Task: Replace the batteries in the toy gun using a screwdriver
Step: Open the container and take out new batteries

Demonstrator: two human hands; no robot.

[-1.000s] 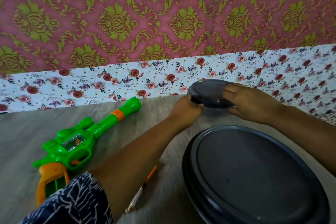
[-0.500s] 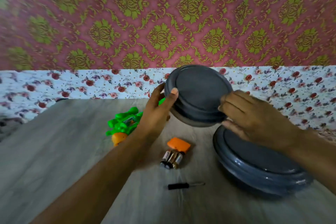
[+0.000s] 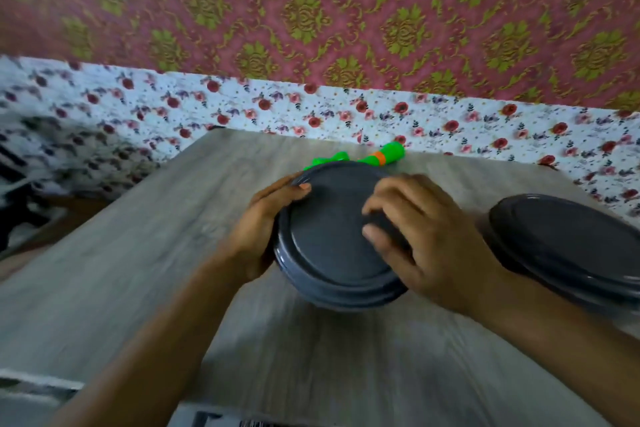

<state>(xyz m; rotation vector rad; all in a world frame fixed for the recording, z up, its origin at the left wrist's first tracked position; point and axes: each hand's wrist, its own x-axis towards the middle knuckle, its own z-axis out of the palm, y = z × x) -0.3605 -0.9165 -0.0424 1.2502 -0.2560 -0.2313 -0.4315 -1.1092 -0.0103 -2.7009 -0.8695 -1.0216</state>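
I hold a small round container with a dark grey lid over the middle of the table. My left hand grips its left rim, thumb on top of the lid. My right hand curls over its right edge, fingers on the lid. Behind the container, the green toy gun with an orange band shows only its barrel and a bit of its body. The batteries, the orange cover and the screwdriver are hidden from view.
A larger dark grey lidded container sits on the wood-grain table at the right. A floral cloth runs along the table's far edge under a patterned pink wall. Dark blurred clutter lies off the table's left side.
The small container has come down and toward me, from tilted in the air to low over the table's middle. It now covers the batteries, the orange cover and the screwdriver.
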